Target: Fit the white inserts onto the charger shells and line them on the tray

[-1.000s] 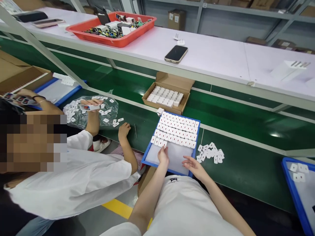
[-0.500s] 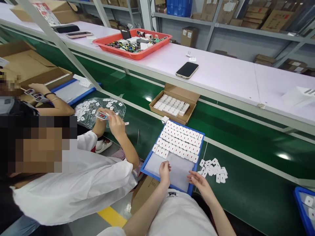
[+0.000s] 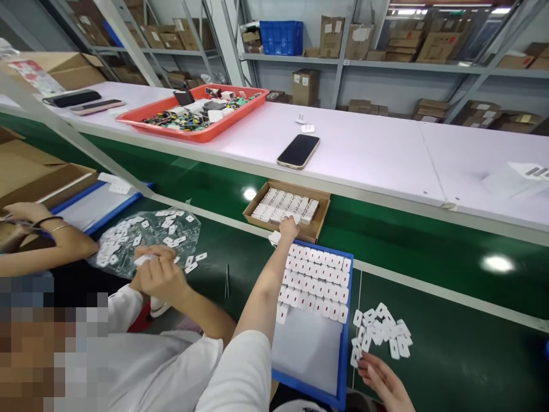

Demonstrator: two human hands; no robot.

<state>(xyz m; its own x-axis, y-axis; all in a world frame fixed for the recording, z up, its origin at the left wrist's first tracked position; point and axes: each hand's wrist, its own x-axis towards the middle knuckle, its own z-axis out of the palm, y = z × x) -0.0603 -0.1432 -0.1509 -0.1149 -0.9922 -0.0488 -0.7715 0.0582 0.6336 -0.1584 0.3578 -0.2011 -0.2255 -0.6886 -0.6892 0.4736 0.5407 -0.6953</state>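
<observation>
My left hand [image 3: 289, 227] reaches over the tray to the near side of an open cardboard box [image 3: 323, 220], its fingers closed at the white plug-like blocks [image 3: 278, 205] in it; what they grip is partly hidden. My right hand [image 3: 381, 377] pinches a small white plastic cover [image 3: 355, 357] at the near edge of a loose pile of such covers [image 3: 380, 329]. Between my arms lies a blue-rimmed tray [image 3: 345, 366]. Rows of white pieces with small red marks [image 3: 315, 286] fill its far part, and my left forearm hides its left side.
At left, a co-worker's hands [image 3: 160, 274] hold a white piece beside a plastic bag of covers [image 3: 128, 234]. Tweezers [image 3: 227, 281] lie left of my arm. The raised shelf carries a phone [image 3: 299, 151] and a red tray of parts [image 3: 201, 135]. Another person's arm [image 3: 64, 240] is farther left.
My left hand has moved from above the tray forward to the cardboard box. My right hand has gone right to the loose covers. The camera view has tilted up.
</observation>
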